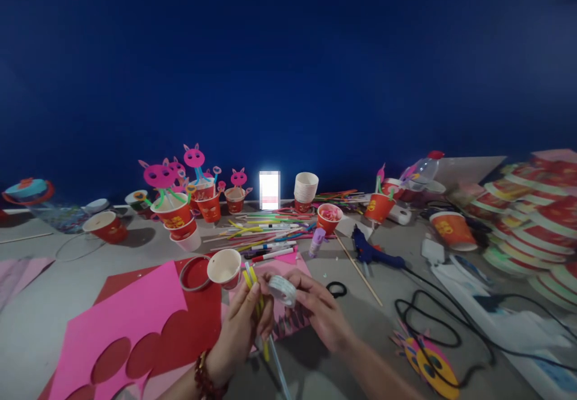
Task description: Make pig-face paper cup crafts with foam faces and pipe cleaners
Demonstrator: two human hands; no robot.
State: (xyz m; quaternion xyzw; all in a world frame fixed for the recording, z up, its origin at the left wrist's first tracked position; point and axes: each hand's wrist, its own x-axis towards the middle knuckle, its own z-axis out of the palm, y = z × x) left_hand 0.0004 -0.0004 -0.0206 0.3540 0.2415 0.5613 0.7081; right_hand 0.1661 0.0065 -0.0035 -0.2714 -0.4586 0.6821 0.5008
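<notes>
My left hand [246,313], with a beaded bracelet at the wrist, is closed around a small bundle of yellow straw-like sticks [249,277] and a pale one [280,370] that hangs down toward me. My right hand [322,307] pinches a roll of whitish tape [282,290] close beside the bundle. Whether a strip of tape joins the roll to the sticks is too blurred to tell. Just behind my left hand stands an open paper cup [224,268]. Pink sheets [300,262] lie beneath both hands.
At left lies a pink sheet with round cut-outs [121,304] on red paper. Decorated cups [174,211], loose coloured sticks [252,232] and stacked cups [306,188] line the back. A blue glue gun [374,251], its black cord and a power strip [487,322] occupy the right.
</notes>
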